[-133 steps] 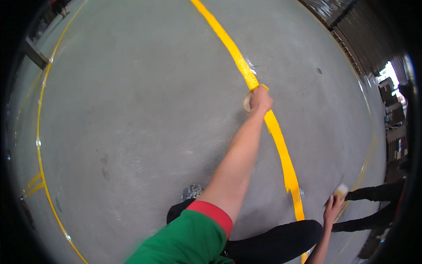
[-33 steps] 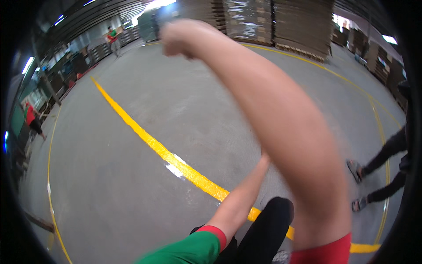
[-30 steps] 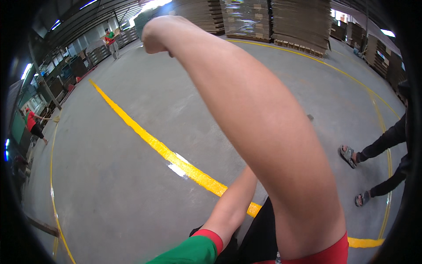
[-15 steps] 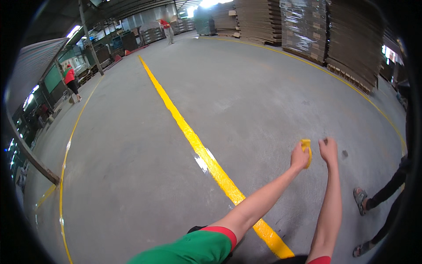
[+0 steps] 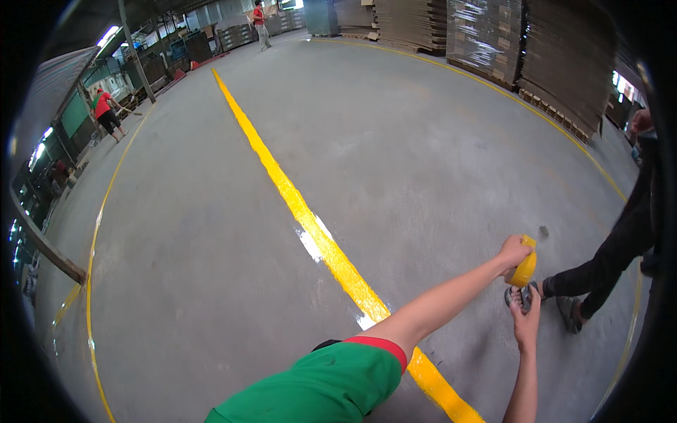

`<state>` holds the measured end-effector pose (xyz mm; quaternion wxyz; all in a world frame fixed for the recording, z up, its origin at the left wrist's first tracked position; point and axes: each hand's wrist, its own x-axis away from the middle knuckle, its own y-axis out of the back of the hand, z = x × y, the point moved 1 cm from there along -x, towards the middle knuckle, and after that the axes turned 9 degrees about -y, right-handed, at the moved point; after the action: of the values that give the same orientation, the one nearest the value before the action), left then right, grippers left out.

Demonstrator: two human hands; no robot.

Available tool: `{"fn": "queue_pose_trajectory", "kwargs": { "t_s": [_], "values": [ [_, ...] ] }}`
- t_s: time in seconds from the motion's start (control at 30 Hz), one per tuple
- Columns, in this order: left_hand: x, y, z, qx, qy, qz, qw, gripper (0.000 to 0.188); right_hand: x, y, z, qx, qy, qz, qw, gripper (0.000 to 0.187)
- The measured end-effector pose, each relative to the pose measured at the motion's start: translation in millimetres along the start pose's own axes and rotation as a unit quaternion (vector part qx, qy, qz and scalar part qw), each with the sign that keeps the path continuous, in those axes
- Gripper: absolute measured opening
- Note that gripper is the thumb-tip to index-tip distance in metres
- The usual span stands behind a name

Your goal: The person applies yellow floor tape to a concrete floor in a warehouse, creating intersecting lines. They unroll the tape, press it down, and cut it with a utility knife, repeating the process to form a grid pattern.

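Observation:
My left hand (image 5: 514, 255) is closed around a roll of yellow tape (image 5: 524, 271), held out over the grey floor to the right of the painted-looking yellow line (image 5: 303, 215). Just below the roll is my right hand (image 5: 526, 326), its thumb and fingers apart with nothing visible between them. Whether its fingertips touch the tape cannot be made out. Beyond my fingers shows the sandalled foot (image 5: 517, 299) of a person close by on the right. My left forearm crosses above the yellow line.
The nearby person's dark-trousered legs (image 5: 599, 271) stand at the right. White patches (image 5: 309, 245) lie beside the yellow line. Wrapped stacks of cardboard (image 5: 486, 39) line the far right. Two other people, one with a long-handled tool (image 5: 129, 111), are farther off. A post (image 5: 53, 247) leans at left.
My left hand has moved right and slightly down with the tape roll. My right hand has dropped below it and opened. The nearby person has stepped in from the right.

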<state>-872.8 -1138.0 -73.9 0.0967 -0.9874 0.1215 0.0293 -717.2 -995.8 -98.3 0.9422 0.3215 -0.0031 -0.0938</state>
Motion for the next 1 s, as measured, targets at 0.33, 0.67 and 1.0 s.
{"fn": "queue_pose_trajectory", "kwargs": {
  "t_s": [0.33,0.67,1.0],
  "values": [
    [6,-7,-29,-0.003,-0.040,0.058,0.998,0.039,-12,-3,13,0.006,0.054,-0.013,0.998,0.049],
    [18,4,-48,0.119,-0.023,0.107,0.987,0.031,-17,-2,29,0.093,0.122,-0.070,0.986,0.044],
    [-42,76,-19,0.063,0.047,0.120,0.990,0.044,14,52,29,0.309,0.228,-0.142,0.912,0.036]
  ]
}}
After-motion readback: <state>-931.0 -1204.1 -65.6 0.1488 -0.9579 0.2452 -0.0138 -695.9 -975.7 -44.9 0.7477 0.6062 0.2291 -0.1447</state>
